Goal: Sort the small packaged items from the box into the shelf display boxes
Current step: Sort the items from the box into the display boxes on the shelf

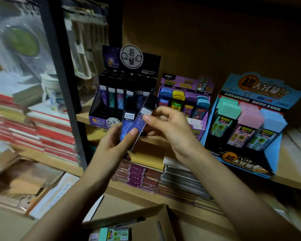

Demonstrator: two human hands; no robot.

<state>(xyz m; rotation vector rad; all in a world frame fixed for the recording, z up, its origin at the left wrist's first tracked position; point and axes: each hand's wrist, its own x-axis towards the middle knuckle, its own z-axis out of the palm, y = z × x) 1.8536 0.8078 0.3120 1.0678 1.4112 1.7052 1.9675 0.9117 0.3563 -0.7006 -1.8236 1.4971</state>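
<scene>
My left hand (116, 145) holds a slim blue-purple lead case (127, 125) with a constellation print, thumb on its front. My right hand (165, 126) pinches the top of a second, tilted case (141, 122) beside it. Both cases hang in front of the black and purple display box (101, 117) on the shelf, which holds a row of similar cases. At the bottom edge lies the open cardboard box (146, 221) with a mint-capped pack (115, 233) inside.
A purple display box (203, 119) with coloured packs stands to the right, then a blue display box (274, 153) with pastel packs. A black shelf post (68, 101) rises at the left beside stacked red notebooks (50, 133). Notebook stacks fill the lower shelf (146, 176).
</scene>
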